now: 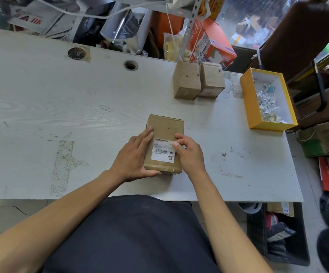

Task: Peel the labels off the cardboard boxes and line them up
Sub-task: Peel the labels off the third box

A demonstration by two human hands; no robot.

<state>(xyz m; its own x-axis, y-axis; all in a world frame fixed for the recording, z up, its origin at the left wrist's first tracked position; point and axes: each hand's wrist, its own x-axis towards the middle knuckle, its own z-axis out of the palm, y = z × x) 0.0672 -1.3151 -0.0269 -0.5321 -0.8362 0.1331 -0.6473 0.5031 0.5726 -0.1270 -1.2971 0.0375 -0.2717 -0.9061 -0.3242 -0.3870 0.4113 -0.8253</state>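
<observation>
The left hand [135, 157] lies spread along the cardboard box [164, 143] (flat at table [61, 115] centre); the right hand [188, 151] pinches its white label [162, 152] corner. Two boxes [198, 80] stand at one o'clock, a yellow tray [247, 107] at two.

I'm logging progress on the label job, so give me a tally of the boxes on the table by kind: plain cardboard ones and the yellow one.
Cardboard boxes: 3, one under the hands with its white label still on, and two side by side at the back.
Yellow open box: 1, holding crumpled white scraps.
Total: 4 boxes.
</observation>
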